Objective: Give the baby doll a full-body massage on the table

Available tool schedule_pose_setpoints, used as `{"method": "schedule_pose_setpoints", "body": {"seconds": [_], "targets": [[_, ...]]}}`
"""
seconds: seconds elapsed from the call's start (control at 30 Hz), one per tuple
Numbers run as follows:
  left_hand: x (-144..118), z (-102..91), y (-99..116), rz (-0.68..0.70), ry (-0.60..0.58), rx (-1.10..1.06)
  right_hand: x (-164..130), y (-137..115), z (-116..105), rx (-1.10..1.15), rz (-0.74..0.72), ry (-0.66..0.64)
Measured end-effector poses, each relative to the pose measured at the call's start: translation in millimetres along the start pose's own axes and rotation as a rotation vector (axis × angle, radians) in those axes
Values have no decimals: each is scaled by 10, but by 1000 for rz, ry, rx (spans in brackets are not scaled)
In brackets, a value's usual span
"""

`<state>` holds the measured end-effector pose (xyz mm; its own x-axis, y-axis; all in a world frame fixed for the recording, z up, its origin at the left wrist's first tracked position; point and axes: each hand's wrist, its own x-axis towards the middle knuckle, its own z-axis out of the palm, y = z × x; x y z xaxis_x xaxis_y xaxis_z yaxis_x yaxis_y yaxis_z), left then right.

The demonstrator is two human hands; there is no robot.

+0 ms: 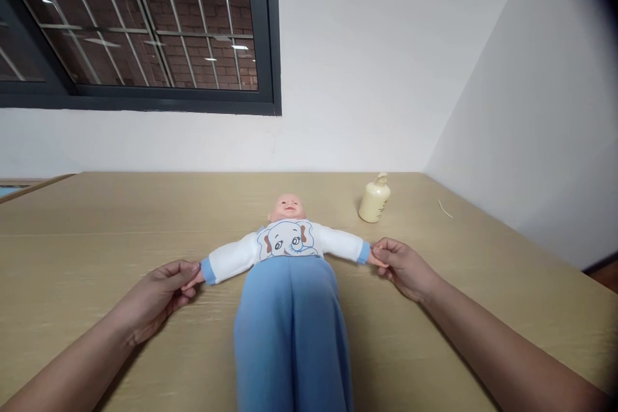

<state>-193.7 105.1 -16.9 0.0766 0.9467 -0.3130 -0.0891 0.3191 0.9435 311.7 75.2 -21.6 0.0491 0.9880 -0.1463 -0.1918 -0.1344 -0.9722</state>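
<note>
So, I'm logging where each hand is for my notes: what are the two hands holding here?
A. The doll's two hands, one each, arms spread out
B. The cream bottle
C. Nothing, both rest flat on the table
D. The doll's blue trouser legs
A: the left hand and right hand each pinch one hand of the doll, whose arms are stretched sideways on the table; the bottle stands untouched.

The table (96, 219) lies bare and open to the left of the doll (290, 270), with wide room there for a hand to pass. The doll stretches down the middle, its arms spread out sideways and blocking a straight path across. On the right, a cream bottle (374, 199) stands near the doll's head, apart from it. Beyond the bottle the side wall (541, 141) closes in along the table's right edge, and the back wall bounds the far edge.
</note>
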Motion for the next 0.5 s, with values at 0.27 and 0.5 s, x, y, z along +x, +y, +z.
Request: {"method": "schedule_pose_setpoints", "body": {"seconds": [0.27, 0.5], "targets": [[46, -34, -13, -11, 50, -98, 25, -2, -43, 69, -12, -35], [-3, -20, 38, -39, -3, -77, -20, -66, -152, 143, 54, -269]]}}
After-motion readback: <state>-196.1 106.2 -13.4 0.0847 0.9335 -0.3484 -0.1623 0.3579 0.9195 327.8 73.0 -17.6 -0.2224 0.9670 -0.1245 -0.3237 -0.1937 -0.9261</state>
